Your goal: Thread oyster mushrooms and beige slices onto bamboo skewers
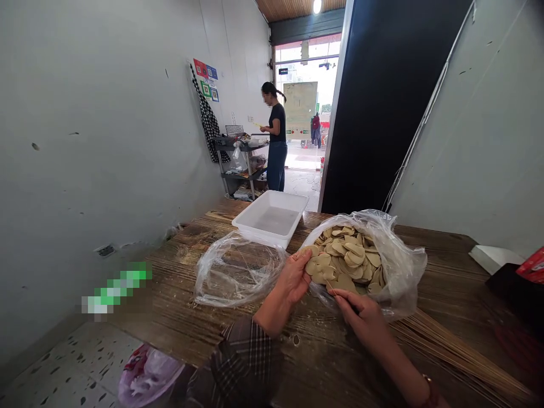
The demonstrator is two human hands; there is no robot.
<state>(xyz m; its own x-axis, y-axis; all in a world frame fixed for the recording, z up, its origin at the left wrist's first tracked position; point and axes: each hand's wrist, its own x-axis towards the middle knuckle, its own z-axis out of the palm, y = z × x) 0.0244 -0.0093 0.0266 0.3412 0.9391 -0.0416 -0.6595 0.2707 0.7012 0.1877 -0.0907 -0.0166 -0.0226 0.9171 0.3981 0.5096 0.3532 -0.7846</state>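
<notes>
A clear plastic bag [406, 266] stands open on the wooden table, filled with flat beige slices [355, 249] of what looks like a soy or potato food. At its near left edge, my left hand [294, 279] is closed on a few beige slices [319, 266], thumb on top. My right hand [363, 317] pinches a thin wooden skewer [330, 286], its tip at the slices in my left hand. To the right of the bag lies a bundle of long skewers [463, 351], partly under my right forearm.
A white plastic tub [272, 218] stands behind a crumpled clear bag [240, 272] on the table [174, 277]. A red and black box [522, 275] is at the right. A pink-lined bin [148, 377] stands on the floor. Beyond, a person [277, 136] stands at a cart [242, 148].
</notes>
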